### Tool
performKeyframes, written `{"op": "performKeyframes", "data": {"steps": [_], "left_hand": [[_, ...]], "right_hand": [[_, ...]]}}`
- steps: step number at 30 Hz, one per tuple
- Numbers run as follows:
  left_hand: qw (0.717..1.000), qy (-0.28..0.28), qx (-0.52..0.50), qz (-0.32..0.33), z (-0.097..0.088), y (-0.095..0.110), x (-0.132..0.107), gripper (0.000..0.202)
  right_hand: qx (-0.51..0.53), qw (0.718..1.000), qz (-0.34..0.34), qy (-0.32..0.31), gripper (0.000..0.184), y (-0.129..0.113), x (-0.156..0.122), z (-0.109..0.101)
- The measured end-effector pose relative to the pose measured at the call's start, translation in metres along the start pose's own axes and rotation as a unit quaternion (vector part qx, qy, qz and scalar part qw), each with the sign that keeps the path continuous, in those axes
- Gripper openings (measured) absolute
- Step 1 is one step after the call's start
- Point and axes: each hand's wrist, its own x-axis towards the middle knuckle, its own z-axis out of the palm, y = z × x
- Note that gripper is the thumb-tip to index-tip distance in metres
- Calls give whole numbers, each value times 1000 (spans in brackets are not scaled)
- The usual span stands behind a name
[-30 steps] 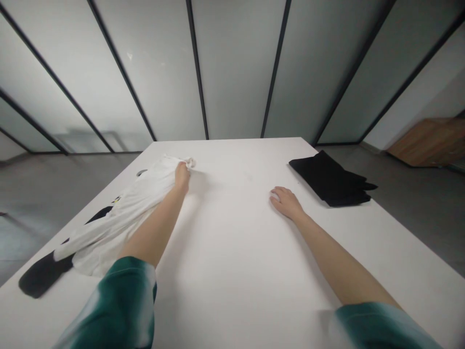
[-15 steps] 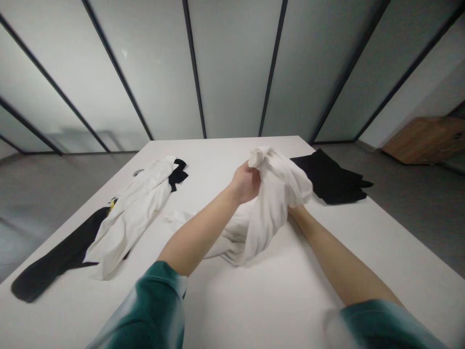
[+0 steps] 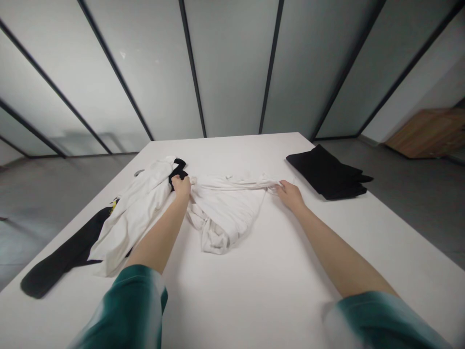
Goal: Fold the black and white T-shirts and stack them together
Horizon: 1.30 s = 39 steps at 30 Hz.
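A crumpled white garment [image 3: 225, 208] lies in the middle of the white table [image 3: 254, 281], its far edge pulled taut between my two hands. My left hand [image 3: 180, 185] is closed on the garment's left end. My right hand [image 3: 289, 192] is closed on its right end. The rest of the cloth bunches toward me in folds.
To the left lies a pile of white clothing [image 3: 134, 208] over a black garment [image 3: 61, 257] that reaches the table's left edge. A folded black garment [image 3: 329, 172] sits at the far right. Glass wall panels stand behind the table; a wooden cabinet [image 3: 425, 133] is at far right.
My hands, which held the white garment bunched up in the air, have moved apart and down. The garment now lies stretched on the table between them.
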Motion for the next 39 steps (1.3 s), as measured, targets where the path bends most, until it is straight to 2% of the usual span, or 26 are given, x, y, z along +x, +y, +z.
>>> {"op": "performKeyframes", "data": {"steps": [2, 3, 6, 8, 11, 14, 17, 19, 23, 25, 27, 30, 32, 34, 35, 37, 39], "left_hand": [[997, 17, 47, 65, 1, 4, -8, 54], [991, -3, 64, 115, 3, 7, -12, 55], [949, -154, 110, 252, 13, 18, -25, 48], [920, -230, 139, 285, 20, 24, -32, 43], [918, -243, 179, 256, 24, 28, -36, 43], [917, -240, 230, 219, 19, 29, -35, 41], [876, -267, 292, 276, 10, 29, -36, 45], [859, -262, 308, 315, 6, 29, -38, 43], [868, -241, 282, 330, 2, 35, -43, 31], [876, -254, 267, 313, -5, 40, -40, 26], [875, -316, 239, 279, -18, 47, -31, 20], [844, -457, 169, 224, -49, 61, -11, 6], [840, -492, 142, 182, -68, 72, 3, 5], [863, -473, 114, 137, -79, 86, 14, 8], [880, -451, 81, 124, -81, 93, 18, 8], [913, -385, -14, 137, -75, 107, 23, 13], [933, -292, -79, 195, -61, 116, 21, 28]], "right_hand": [[29, 1000, 2, -12, 32, 0, -1, -2], [39, 999, 0, -16, 31, -1, -2, -4], [25, 998, -21, -54, 31, -4, -4, -7], [-15, 995, -56, -77, 35, -5, -5, -8], [-61, 990, -107, -67, 36, -5, -5, -7], [-41, 987, -146, -44, 27, -2, -3, -4], [14, 986, -148, -81, 33, -3, -3, -3], [35, 984, -138, -110, 39, -6, -4, -3], [2, 975, -181, -127, 33, -16, -4, -12], [-32, 969, -169, -177, 27, -17, -2, -23], [-59, 961, -128, -237, 22, -15, 2, -40], [-87, 954, -94, -271, 16, -8, 13, -73], [-86, 951, -88, -284, 14, -4, 26, -93], [-69, 949, -73, -298, 15, -6, 44, -106], [-45, 956, -60, -285, 15, -10, 54, -110], [37, 980, -44, -192, 22, -20, 72, -109], [134, 988, -56, -54, 41, -33, 85, -100]]}}
